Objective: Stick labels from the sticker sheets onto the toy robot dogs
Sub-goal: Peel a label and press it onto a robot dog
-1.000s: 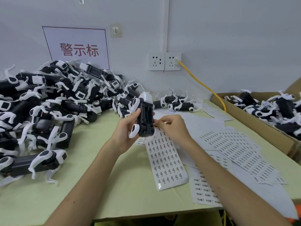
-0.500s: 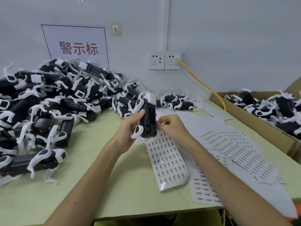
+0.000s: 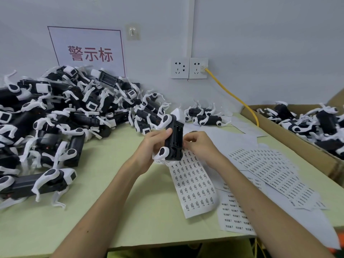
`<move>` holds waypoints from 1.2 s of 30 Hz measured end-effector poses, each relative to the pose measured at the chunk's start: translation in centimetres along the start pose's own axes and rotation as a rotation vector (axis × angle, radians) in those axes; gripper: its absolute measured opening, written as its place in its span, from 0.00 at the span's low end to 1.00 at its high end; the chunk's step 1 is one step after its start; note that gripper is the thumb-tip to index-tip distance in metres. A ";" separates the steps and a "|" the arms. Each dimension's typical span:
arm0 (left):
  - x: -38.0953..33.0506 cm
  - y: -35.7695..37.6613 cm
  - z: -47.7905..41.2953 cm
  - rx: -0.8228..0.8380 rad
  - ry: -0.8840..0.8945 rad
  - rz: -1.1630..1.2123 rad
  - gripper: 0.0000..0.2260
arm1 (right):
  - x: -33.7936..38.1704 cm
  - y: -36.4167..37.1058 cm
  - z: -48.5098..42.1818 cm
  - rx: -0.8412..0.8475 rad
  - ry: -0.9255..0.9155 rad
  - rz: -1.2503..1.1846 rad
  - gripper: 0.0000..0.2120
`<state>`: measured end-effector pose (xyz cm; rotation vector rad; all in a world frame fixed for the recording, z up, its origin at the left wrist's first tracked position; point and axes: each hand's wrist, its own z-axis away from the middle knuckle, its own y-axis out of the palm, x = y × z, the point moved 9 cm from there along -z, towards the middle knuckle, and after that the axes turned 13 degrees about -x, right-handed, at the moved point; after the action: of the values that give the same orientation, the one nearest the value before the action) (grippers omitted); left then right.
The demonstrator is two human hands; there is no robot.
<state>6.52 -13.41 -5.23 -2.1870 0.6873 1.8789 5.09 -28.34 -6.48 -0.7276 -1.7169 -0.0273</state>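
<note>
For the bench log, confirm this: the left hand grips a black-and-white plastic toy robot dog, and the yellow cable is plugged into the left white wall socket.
Not quite. The head view shows the yellow cable plugged into the right white wall socket, not the left one. The left hand does grip the black-and-white plastic toy robot dog.

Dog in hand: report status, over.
Left hand grips dog, held on end. Right hand fingertips at dog's side; label too small to see. Nothing in the way.
</note>
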 end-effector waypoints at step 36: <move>-2.3 -6.2 -0.6 -0.490 0.096 -0.384 0.21 | 1.3 -2.1 -0.2 -0.220 -0.097 -0.256 0.15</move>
<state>9.61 -7.67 -3.92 -2.4691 -0.2079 1.8805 4.15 -29.50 -4.51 -0.6732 -1.9106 -0.3688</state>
